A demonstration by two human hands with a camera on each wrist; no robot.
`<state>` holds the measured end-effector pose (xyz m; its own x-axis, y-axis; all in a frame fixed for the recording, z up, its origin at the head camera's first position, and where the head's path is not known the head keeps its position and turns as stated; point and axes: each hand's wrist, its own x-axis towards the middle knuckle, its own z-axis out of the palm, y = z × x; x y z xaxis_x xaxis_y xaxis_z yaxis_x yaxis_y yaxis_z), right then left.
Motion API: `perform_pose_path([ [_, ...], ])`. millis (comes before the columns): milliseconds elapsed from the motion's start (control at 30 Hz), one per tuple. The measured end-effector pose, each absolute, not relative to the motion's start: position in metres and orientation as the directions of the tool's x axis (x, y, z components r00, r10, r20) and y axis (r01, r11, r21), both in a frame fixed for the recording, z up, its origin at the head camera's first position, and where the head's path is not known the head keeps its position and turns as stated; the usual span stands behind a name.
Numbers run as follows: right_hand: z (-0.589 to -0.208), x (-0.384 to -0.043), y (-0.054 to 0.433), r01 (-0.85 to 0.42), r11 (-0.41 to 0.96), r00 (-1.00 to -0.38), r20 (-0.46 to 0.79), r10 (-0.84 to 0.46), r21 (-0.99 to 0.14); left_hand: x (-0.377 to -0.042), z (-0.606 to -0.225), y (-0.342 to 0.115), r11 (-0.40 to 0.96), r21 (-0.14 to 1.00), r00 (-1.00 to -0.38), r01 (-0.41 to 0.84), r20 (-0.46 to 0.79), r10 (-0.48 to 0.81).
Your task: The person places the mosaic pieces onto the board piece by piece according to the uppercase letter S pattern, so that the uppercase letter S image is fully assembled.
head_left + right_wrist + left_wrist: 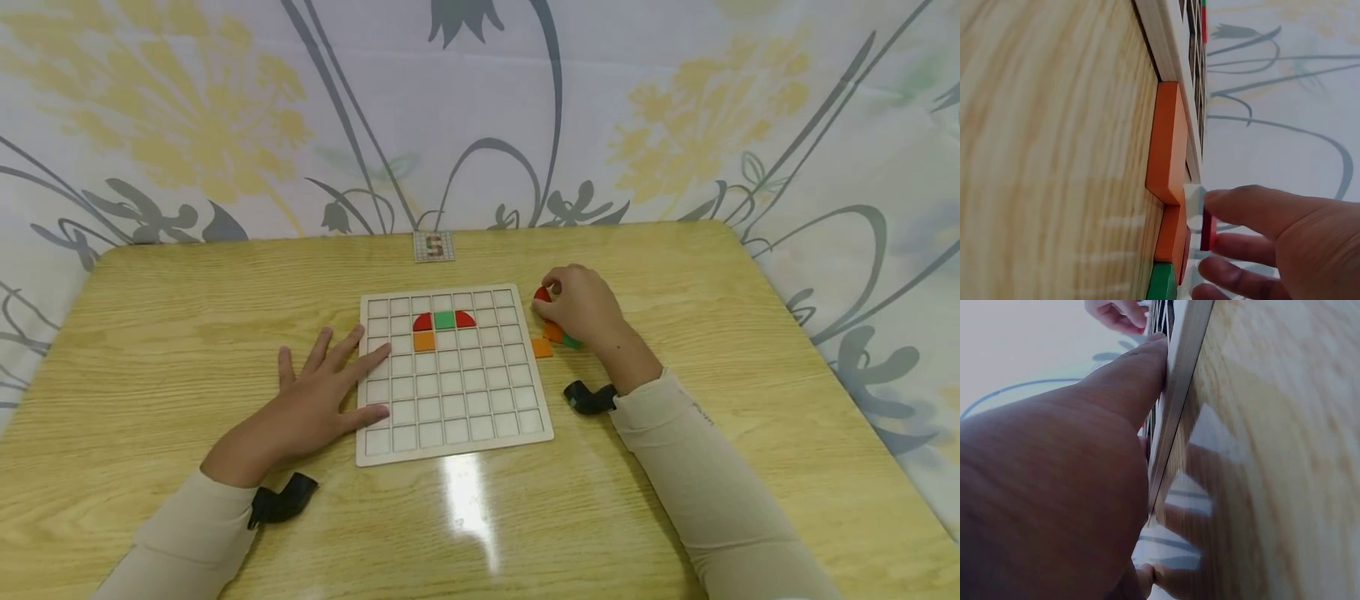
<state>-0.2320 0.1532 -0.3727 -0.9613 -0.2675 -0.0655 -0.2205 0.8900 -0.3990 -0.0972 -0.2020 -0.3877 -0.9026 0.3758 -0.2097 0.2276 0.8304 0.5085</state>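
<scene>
My right hand (587, 307) pinches a red quarter-round tile (542, 294) between thumb and fingers, just off the right edge of the white grid board (455, 450). The same red tile (1208, 231) shows in the right wrist view. Under that hand lie orange tiles (542, 347) and a green tile (571, 341), partly hidden by it. My left hand (315, 404) rests spread over the board's left edge, fingers straight. On the board, a green square (445, 320) sits between two red quarter-rounds (423, 322), with an orange square (424, 342) below the left one.
A small pattern card (434, 247) with an S figure lies at the table's back edge. Behind the wooden table (187, 333) hangs a flowered cloth (480, 108). Black wrist devices (283, 498) are on both forearms.
</scene>
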Motion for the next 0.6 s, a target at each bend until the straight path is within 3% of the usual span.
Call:
perform_pose_path([
  [600, -0.350, -0.208, 0.125, -0.348, 0.793, -0.923, 0.032, -0.384, -0.500, -0.098, -0.389, -0.200, 0.840, 0.494, -0.910, 0.227, -0.200, 0.363],
])
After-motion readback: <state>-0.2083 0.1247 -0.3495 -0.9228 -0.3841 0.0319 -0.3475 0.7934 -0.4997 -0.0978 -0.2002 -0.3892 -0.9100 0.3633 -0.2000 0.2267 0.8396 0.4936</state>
